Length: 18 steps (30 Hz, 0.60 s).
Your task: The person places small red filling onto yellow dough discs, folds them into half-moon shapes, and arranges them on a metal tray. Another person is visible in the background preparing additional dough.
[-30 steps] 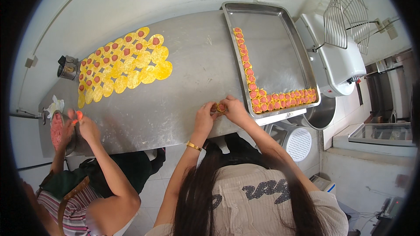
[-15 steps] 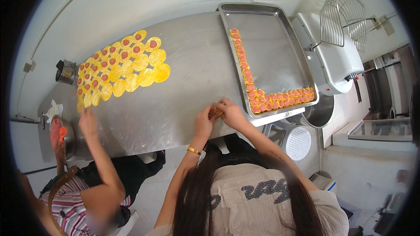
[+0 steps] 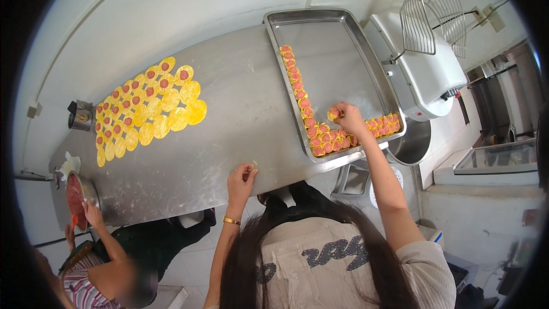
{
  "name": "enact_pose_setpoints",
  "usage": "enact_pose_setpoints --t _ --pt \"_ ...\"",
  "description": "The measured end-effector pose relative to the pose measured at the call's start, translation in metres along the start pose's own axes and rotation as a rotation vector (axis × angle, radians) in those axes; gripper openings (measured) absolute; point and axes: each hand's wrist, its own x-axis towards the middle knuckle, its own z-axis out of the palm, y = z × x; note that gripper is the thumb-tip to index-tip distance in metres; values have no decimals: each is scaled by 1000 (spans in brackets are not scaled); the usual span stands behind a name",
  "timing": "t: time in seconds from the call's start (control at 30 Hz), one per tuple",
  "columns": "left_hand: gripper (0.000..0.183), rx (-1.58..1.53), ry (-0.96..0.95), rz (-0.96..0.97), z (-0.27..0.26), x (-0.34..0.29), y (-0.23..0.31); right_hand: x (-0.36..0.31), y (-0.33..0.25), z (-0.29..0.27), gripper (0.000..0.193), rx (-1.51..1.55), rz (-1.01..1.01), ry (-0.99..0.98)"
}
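Observation:
My right hand (image 3: 350, 119) is over the metal tray (image 3: 349, 60), its fingers closed on a small open-topped dumpling (image 3: 332, 115) with a yellow wrapper. Rows of similar dumplings (image 3: 298, 86), pink meat showing on top, line the tray's left side and near end. Over the steel table (image 3: 229, 120), close to its front edge, my left hand (image 3: 240, 183) is loosely curled, thumb and forefinger apart, with nothing visible between them. Farther left lie round yellow wrappers (image 3: 170, 100) in overlapping rows, many with a ball of pink meat on them.
At the left, a co-worker's hands (image 3: 93, 214) are at a metal bowl (image 3: 90, 191) of pink meat, by an orange spoon (image 3: 75, 221). A dark-topped container (image 3: 80, 115) stands near the wall. A white machine (image 3: 420, 68) with a wire guard stands right of the tray; a stool (image 3: 350, 182) is below.
My hands, together around a dumpling before, have parted. The right carried it into the tray; the left moved left and down. The co-worker's hand moved from the wrappers to the meat bowl.

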Motion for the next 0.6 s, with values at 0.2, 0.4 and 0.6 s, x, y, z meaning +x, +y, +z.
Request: enact_pose_setpoints --t 0.2,0.4,0.6 --pt "18 118 57 79 9 5 4 7 23 1 34 -166 -115 -244" --pt "14 191 131 113 17 7 1 0 21 -6 34 -157 -199 -282" --pt "16 257 183 87 22 9 1 -8 15 -3 35 -90 -269 -263"
